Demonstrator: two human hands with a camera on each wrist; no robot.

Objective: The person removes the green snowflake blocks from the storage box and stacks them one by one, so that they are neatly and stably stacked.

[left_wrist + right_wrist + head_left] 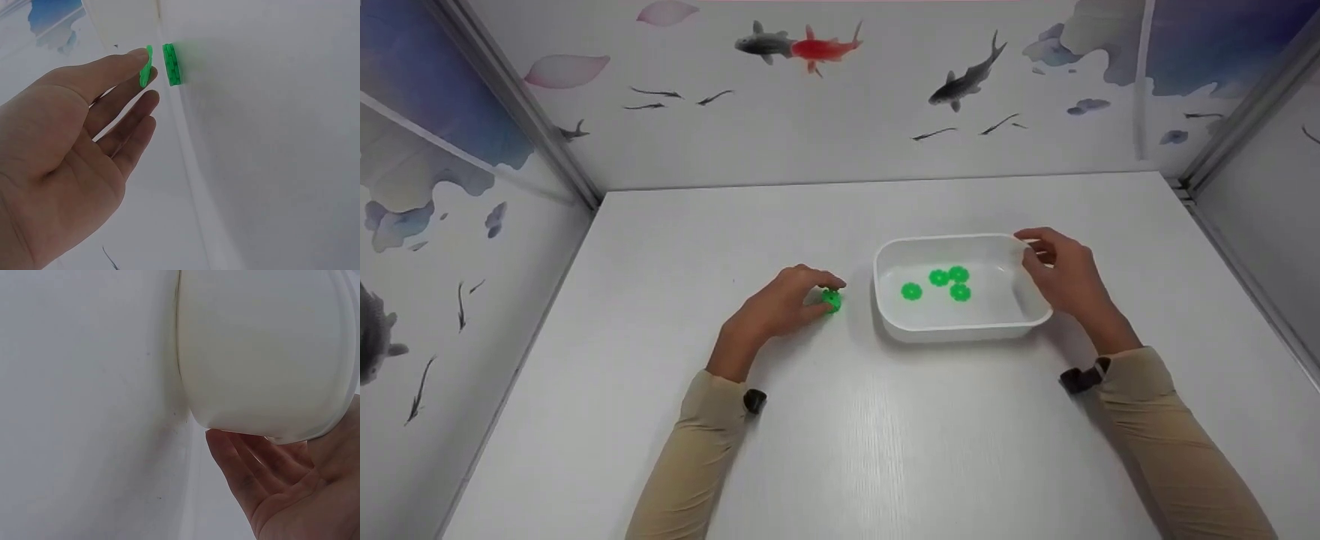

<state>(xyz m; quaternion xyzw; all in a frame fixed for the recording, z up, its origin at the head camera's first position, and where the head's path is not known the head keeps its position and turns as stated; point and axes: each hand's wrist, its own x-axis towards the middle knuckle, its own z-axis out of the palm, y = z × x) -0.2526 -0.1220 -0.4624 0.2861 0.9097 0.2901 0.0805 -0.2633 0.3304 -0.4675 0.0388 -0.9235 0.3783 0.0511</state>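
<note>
My left hand (786,304) is left of the white plastic container (967,334), low over the table. Between its thumb and index finger it pinches a green flower-shaped disc (145,67), edge-on in the left wrist view. Right beside that disc, a short stack of green discs (172,64) lies against the tabletop. Several more green flower-shaped discs (959,292) lie flat inside the container. At the container's right end, my right hand (1069,274) holds the rim near the far corner. The right wrist view shows curled fingers (242,469) against the container's side (264,354).
The white table (840,420) meets a back wall (840,142) printed with fish. Side panels (442,300) stand along its left and right edges. Each wrist wears a small black device (754,400) at the sleeve cuff.
</note>
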